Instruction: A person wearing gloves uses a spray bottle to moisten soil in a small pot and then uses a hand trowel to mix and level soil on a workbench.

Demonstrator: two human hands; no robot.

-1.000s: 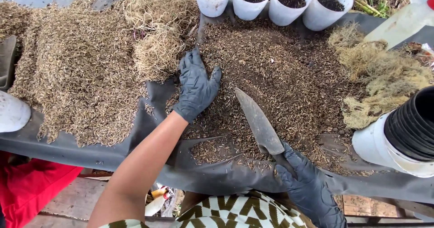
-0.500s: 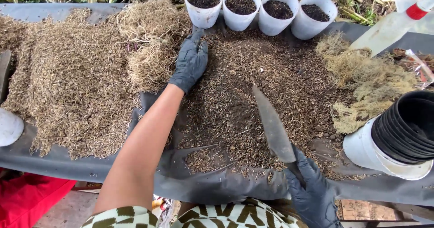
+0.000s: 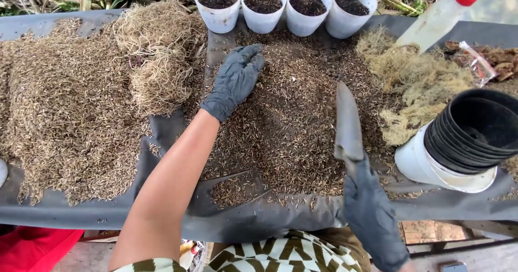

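Note:
My left hand [image 3: 234, 80], in a dark grey glove, lies flat with fingers together on the far edge of a dark brown heap of husk mix [image 3: 286, 115], just below the white pots. My right hand [image 3: 372, 212], also gloved, grips the handle of a narrow metal trowel [image 3: 348, 121] whose blade points away from me over the right side of the heap. Several white pots [image 3: 283, 5] filled with dark soil stand in a row at the back.
A black sheet [image 3: 259, 218] covers the table. A wide pile of pale straw-like husks [image 3: 65, 110] lies left, a tangle of roots [image 3: 156, 56] beside it, pale moss [image 3: 421, 83] right. A stack of black pots [image 3: 469, 132] lies in a white one. A red cloth [image 3: 32, 248] sits lower left.
My left hand has slid away from me across the dark heap toward the white pots. The trowel blade has swung from slanting left to pointing straight away.

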